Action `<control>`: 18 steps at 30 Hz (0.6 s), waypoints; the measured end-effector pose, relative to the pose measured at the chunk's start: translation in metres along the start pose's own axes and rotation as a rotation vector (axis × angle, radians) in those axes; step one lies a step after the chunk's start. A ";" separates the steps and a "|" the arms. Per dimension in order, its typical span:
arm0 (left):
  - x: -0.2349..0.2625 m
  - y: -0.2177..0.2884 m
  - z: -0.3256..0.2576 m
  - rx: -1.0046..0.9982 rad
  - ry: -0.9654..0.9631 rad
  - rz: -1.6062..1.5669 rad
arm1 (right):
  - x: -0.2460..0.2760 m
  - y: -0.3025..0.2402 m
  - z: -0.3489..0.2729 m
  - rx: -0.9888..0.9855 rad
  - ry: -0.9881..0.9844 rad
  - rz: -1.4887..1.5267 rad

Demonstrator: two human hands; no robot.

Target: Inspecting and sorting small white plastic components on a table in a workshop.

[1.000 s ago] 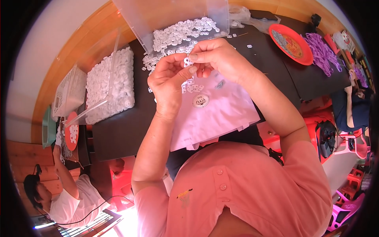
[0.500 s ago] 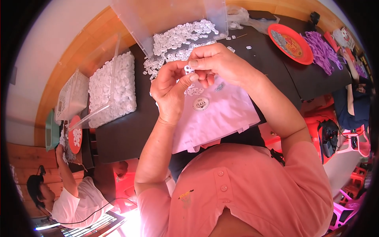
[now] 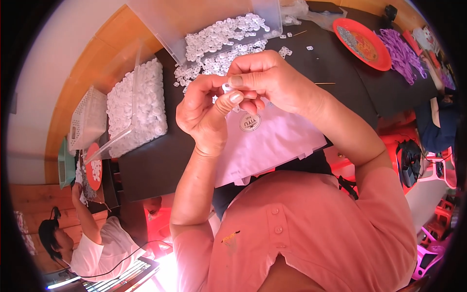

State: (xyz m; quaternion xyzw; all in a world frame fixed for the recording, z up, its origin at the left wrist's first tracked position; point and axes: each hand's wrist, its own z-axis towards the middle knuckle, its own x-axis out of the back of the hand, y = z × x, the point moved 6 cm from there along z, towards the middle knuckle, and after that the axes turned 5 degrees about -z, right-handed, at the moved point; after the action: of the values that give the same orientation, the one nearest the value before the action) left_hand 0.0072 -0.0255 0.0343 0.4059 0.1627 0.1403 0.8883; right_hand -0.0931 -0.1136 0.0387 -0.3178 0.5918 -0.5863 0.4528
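Note:
My left hand and my right hand meet above the black table, fingertips pinched together on one small white plastic piece. Below them lies a stack of white paper bags with a round printed mark. Just beyond my hands a heap of small white pieces spills from a tipped clear plastic bin onto the table.
A second clear bin of white pieces lies to the left, beside a white basket. A red plate and purple strips sit at the far right. Another person works at lower left.
Both hands have come closer to the camera and stay pinched on the small white piece. The view has shifted slightly.

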 end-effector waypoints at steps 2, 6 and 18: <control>0.000 -0.001 0.001 0.030 0.005 -0.047 | 0.000 0.003 0.001 0.002 -0.011 0.008; 0.004 -0.005 -0.001 0.040 -0.006 -0.093 | -0.002 0.011 0.001 0.001 -0.023 0.020; 0.066 0.119 0.048 -0.340 0.404 0.514 | 0.060 -0.030 -0.014 0.236 0.416 -0.141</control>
State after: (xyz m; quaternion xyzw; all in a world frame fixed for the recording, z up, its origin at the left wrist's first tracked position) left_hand 0.0718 0.0427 0.1439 0.2443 0.2021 0.4612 0.8287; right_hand -0.1343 -0.1659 0.0570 -0.1758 0.5762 -0.7343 0.3129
